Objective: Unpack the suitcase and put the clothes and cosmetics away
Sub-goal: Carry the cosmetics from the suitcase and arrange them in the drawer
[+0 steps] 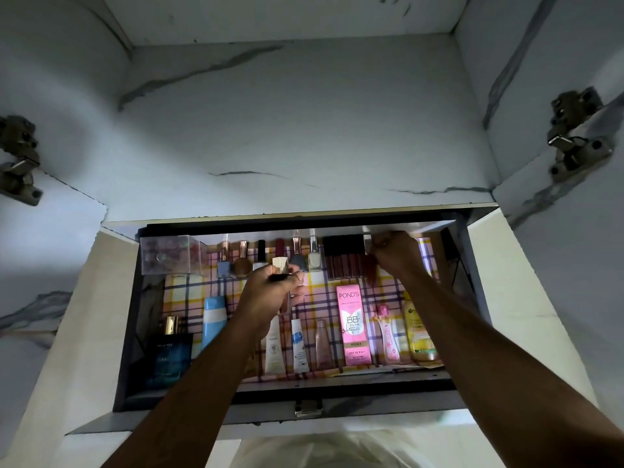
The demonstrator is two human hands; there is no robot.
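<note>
While both hands grip cosmetics, left hand [270,292] and right hand [393,253] crowd the drawer [337,388] rear edge.

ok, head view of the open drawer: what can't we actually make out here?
- Item gripped by the left hand: mostly covered by the fingers; only a pale gold end shows.
- What the right hand pinches: hidden behind its knuckles at the drawer's back edge.
- Clear box contents: blurred, dim.
- Print on the white tubes: too small.
- Suitcase: not in view.
</note>
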